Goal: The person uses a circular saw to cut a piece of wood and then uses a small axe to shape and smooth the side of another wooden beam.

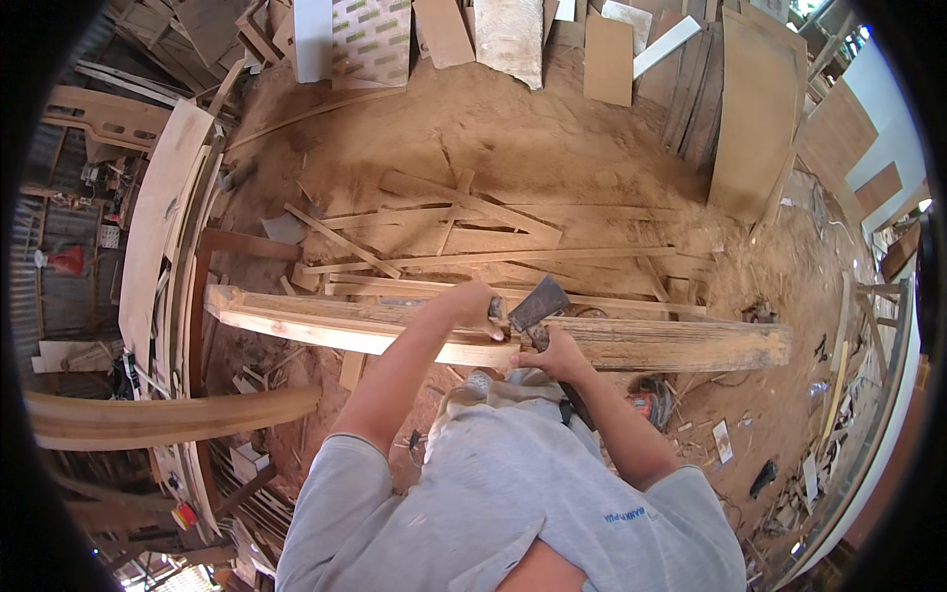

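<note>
A long, weathered wooden beam runs crosswise in front of me. A paler board lies along its left part, its right end near the middle. My left hand is bent over the board's end, fingers curled down; what they grip, if anything, is hidden. Just right of it, a dark grey metal blade, shaped like a hatchet head, stands tilted above the beam. My right hand is closed at the blade's lower end, with its thumb side close to the board. The tool's handle is not visible.
Offcuts and strips lie on the dirt floor beyond the beam. Panels lean at the back. Long boards stand at the left, near a curved timber. A red power tool sits on the ground at my right.
</note>
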A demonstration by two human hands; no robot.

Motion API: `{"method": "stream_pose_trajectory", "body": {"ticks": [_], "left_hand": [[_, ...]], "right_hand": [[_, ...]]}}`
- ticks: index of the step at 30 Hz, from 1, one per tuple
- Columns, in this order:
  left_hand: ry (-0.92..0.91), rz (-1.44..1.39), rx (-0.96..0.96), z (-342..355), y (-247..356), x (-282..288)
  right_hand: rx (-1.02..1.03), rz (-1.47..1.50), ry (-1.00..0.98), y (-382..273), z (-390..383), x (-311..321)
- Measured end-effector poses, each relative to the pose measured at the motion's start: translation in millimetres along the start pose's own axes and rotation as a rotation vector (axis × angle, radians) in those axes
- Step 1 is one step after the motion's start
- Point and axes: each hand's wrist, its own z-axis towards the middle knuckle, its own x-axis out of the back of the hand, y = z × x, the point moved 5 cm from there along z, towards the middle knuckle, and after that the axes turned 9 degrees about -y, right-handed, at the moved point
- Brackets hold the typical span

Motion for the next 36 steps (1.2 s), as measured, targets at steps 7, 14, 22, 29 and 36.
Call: {"method": "stream_pose_trajectory", "body": {"ticks": [7, 14, 22, 29, 36], "left_hand": [[-0.163, -0.078, -0.062, 26.9, -0.6, -20.4], [0.069, 0.156, -0.065, 26.4, -19.2, -61.9], [0.561, -0.088, -0.122, -26.3, -9.6, 18.9], [0.015, 0.2, -0.053, 14.7, -0.4, -49.3], [-0.059, 0.263, -0.105, 9.2, 17.8, -49.6]], "right_hand": [[-0.107, 0.037, -0.007, 19.9, 7.1, 3.5], [-0.044, -0.014, 0.004, 18.4, 1.4, -11.1], [-0.095, -0.055, -0.016, 8.8, -8.7, -3.9], [-0.062, -0.061, 0.013, -0.7, -17.7, 0.4], [-0.019, 0.104, 0.011, -18.3, -36.8, 1.8]]}}
